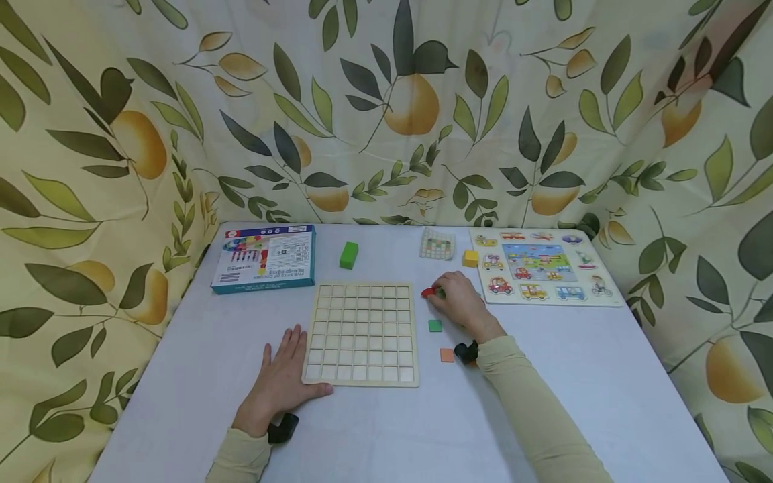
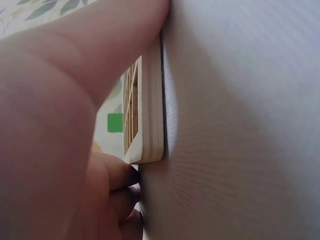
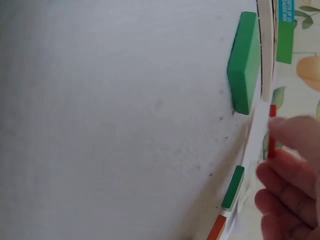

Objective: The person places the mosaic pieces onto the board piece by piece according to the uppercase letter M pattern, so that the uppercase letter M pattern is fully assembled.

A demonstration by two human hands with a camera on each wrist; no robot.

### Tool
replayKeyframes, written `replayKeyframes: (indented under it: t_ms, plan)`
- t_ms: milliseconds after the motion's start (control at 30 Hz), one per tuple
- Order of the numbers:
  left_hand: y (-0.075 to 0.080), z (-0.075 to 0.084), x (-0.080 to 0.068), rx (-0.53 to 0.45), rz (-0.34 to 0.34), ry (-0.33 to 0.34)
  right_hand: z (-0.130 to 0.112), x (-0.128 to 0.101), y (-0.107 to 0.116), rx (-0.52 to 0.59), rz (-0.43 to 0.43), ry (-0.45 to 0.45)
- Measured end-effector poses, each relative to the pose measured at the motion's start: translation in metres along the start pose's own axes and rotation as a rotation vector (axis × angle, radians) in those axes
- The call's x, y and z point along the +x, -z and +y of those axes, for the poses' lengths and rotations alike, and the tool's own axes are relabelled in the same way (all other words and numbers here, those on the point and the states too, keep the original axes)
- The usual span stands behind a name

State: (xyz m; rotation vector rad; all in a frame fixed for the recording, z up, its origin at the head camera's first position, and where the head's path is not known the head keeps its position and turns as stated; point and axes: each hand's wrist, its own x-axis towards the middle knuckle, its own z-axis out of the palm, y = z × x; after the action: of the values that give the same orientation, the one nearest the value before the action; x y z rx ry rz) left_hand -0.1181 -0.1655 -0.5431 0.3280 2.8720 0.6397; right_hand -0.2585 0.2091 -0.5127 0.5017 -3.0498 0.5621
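The right hand (image 1: 460, 302) pinches a red tile (image 1: 428, 292) just right of the wooden grid board (image 1: 362, 333). The left hand (image 1: 284, 379) lies flat, fingers straight, against the board's near left corner.

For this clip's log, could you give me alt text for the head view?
A person's right hand pinches a small red tile beside an empty wooden grid board on a white table, while the left hand rests flat against the board's left edge.

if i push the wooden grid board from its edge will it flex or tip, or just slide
Probably just slide: the wooden grid board lies flat on the smooth tablecloth, and the left wrist view shows a thick, layered edge, so it looks stiff. Tipping seems unlikely, being low and wide. The left hand against its corner suggests it shifts easily.
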Motion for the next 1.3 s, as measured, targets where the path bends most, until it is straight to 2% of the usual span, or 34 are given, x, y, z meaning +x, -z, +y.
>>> replayKeyframes:
  t_ms: [300, 433, 633, 1000, 1300]
  plan:
    - [-0.001, -0.003, 0.001, 0.006, 0.013, -0.007, -0.016, 0.001, 0.004, 0.174, 0.014, -0.029]
    - [-0.001, -0.003, 0.001, 0.004, 0.015, -0.005, -0.028, 0.003, 0.004, 0.212, 0.009, -0.025]
    - [0.001, -0.002, 0.002, 0.000, 0.007, 0.004, -0.046, 0.008, -0.001, 0.192, 0.009, 0.045]
    - [0.000, -0.002, 0.003, -0.013, -0.010, 0.008, -0.090, 0.018, -0.016, 0.168, -0.055, 0.124]
    - [0.000, -0.001, 0.003, -0.024, -0.027, 0.028, -0.115, 0.025, -0.031, 0.172, -0.078, 0.205]
